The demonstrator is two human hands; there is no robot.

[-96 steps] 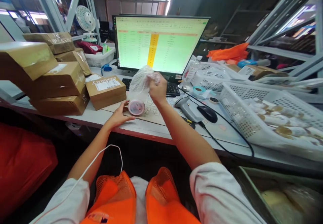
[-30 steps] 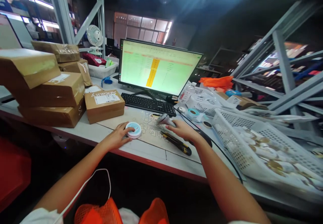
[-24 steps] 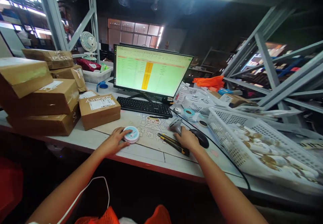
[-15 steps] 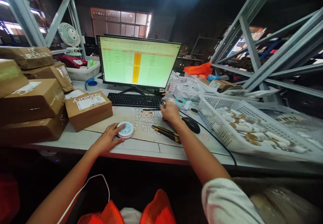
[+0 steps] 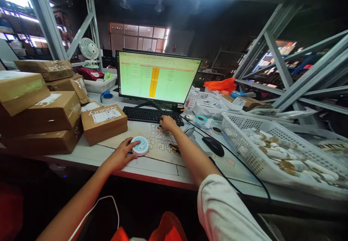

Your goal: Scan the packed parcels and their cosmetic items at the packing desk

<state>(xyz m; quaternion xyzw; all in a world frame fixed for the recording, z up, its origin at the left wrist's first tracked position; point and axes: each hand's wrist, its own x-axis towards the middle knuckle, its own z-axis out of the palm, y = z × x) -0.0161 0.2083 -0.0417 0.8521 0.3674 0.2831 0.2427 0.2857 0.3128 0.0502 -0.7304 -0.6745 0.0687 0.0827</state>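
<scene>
My left hand (image 5: 121, 155) grips a flat round container (image 5: 139, 147) with a pale blue and white label on its top. The index finger lies over the lid and the thumb is along the side. Over the front edge of the black keyboard (image 5: 141, 115), my right hand (image 5: 168, 123) rests with bent fingers on the keys, holding nothing visible. Behind the keyboard, the monitor (image 5: 136, 78) shows a table with an orange column. Yellow-and-black utility knives (image 5: 174, 148) lie on the printed desk mat (image 5: 157, 156), largely hidden by my right forearm.
Cardboard boxes (image 5: 61, 107) are stacked at the left, with one labelled box (image 5: 104, 123) nearer the keyboard. On the right are a black mouse (image 5: 213, 146), its cable, a roll of light-blue tape (image 5: 201, 120) and a white basket (image 5: 239, 145) of small white bottles.
My right hand has moved left along the keyboard from its right end, its forearm now covering most of the knives. My left hand stays on the round container. The view has tilted upward.
</scene>
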